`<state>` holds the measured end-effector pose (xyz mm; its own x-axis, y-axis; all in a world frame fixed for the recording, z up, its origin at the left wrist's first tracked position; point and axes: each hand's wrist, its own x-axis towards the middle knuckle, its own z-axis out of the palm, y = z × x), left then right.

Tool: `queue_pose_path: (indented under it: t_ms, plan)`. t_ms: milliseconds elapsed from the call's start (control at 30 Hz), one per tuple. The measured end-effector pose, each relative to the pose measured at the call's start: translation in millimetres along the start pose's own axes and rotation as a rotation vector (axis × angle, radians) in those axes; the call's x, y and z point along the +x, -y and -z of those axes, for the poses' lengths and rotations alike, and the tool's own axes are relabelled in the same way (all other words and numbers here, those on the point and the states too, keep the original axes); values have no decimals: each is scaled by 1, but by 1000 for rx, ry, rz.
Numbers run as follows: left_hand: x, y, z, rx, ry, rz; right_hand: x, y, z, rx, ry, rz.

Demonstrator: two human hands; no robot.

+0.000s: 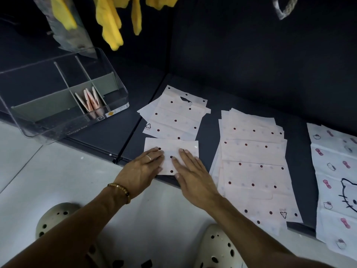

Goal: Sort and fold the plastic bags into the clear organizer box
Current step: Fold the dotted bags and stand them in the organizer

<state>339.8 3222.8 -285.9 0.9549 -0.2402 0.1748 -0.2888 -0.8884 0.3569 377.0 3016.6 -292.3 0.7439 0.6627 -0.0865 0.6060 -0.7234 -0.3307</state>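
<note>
A folded pale pink dotted plastic bag [188, 147] lies at the front edge of the dark surface. My left hand [140, 171] and my right hand [193, 176] both press flat on it with straight fingers. Just behind it lies a small pile of dotted bags [175, 115]. To the right, a larger stack of dotted bags [253, 157] is spread out flat. Bags with a cat print [334, 180] lie at the far right. The clear organizer box [117, 82] stands at the left, with a few folded pink bags [90, 102] upright in its middle front compartment.
The dark surface [222, 89] backs onto a dark wall. Yellow cloth [110, 22] and a clear plastic piece hang above the box. A rope loop [284, 8] hangs at top right. Pale perforated clogs [56, 215] stand on the light floor below.
</note>
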Motion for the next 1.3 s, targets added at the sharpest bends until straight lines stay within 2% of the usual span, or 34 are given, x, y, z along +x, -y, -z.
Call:
queue_pose_path:
  t_ms: [167,300,467,600,700,767,867,967,1033,1133,1300]
  plan:
    - [0,-1,3,-13,10,28,-24,-21,21,-128,32,105]
    - [2,0,3,-71,63,78,-16,-23,34,-171,-125,112]
    - [4,0,8,-83,138,127,-3,-20,35,-246,-103,148]
    - [4,1,13,-43,206,113,1,-18,40,-113,-111,60]
    - [7,-2,15,-59,115,74,3,-17,44,-74,-70,27]
    - [11,-4,17,-78,113,99,6,-19,44,-69,-49,19]
    - [15,-2,23,-159,122,227,13,-22,46,248,-123,-215]
    - [21,-2,28,-268,72,459,23,-27,48,437,-102,-397]
    - [25,-4,28,-308,50,632,30,-28,50,474,-83,-462]
    - [31,-2,28,-244,45,819,42,-31,50,485,-53,-510]
    - [34,2,27,-158,21,932,56,-34,50,373,-38,-535]
